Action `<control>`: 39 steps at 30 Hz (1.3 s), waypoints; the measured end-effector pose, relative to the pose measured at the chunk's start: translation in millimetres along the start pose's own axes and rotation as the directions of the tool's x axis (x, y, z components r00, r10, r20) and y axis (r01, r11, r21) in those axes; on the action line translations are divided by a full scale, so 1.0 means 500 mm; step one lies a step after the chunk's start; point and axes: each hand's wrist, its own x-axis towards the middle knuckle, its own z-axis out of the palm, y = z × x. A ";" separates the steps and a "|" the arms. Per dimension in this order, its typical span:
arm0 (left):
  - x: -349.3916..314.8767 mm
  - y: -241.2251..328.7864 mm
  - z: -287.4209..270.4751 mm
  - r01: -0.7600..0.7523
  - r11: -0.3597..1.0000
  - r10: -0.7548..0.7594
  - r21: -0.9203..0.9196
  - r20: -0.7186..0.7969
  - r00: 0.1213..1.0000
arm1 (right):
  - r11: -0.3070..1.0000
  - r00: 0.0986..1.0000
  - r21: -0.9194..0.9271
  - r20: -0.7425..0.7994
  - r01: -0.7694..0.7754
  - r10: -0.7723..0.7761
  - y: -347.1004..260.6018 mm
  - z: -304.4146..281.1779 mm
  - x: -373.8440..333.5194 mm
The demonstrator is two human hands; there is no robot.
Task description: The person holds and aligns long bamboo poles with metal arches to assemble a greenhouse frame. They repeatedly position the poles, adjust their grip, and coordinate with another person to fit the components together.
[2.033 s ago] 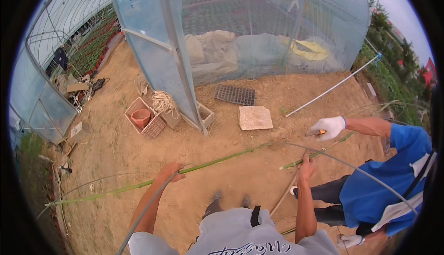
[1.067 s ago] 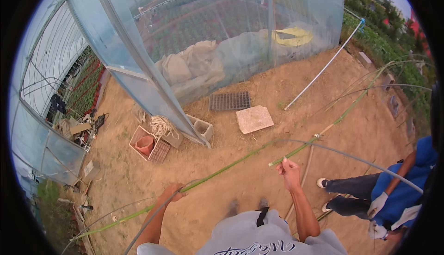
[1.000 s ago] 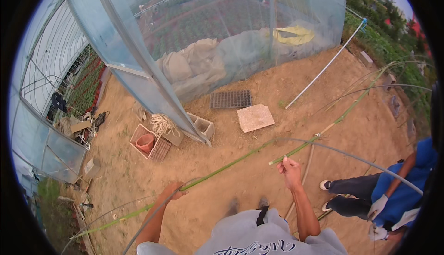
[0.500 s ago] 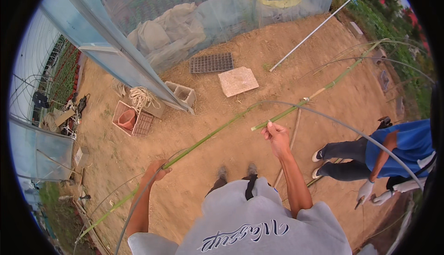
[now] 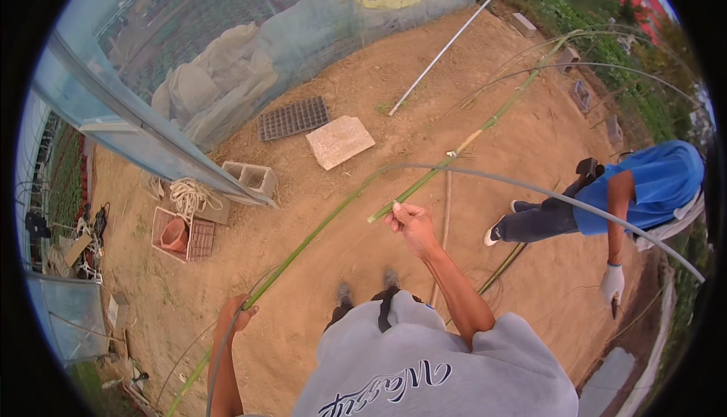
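My left hand (image 5: 236, 315) is closed around a long green bamboo strip (image 5: 303, 246), which slants from the lower left up to the middle. A grey bent rod (image 5: 560, 191) meets the strip's upper part and arcs out to the right. Between fingers and thumb, my right hand (image 5: 413, 229) grips a second green bamboo pole (image 5: 424, 177) near its cut end. That pole stretches away to the far right, with a pale tie around it partway along. The two pieces lie apart, roughly parallel, at my hands.
At right, a person in a blue shirt (image 5: 651, 190) leans over, one gloved hand (image 5: 612, 284) low. Ahead lie a seedling tray (image 5: 294, 119), a stone slab (image 5: 340, 142) and a hollow block (image 5: 250, 179). A crate (image 5: 198, 241) stands left, beside the plastic-covered frame (image 5: 144, 133). A white pole (image 5: 454, 41) lies farther off.
My view has swung, so the ground objects sit farther left. Both hands keep their grips on the bamboo. The person in blue has shifted stance, with one arm now hanging down.
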 end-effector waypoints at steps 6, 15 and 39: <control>-0.006 -0.010 0.002 -0.072 0.996 0.072 0.056 -0.005 0.997 | 0.998 0.994 -0.059 -0.105 0.002 -0.008 -0.008 0.006 -0.024; -0.011 -0.026 0.000 -0.057 0.998 0.059 -0.034 0.057 0.997 | 0.989 0.959 -0.050 -0.243 0.136 -0.145 0.016 0.012 -0.085; -0.129 -0.008 0.079 -0.246 0.819 0.444 0.519 -0.300 0.844 | 0.559 0.453 -0.024 -0.616 -0.829 0.645 0.944 -0.218 -0.943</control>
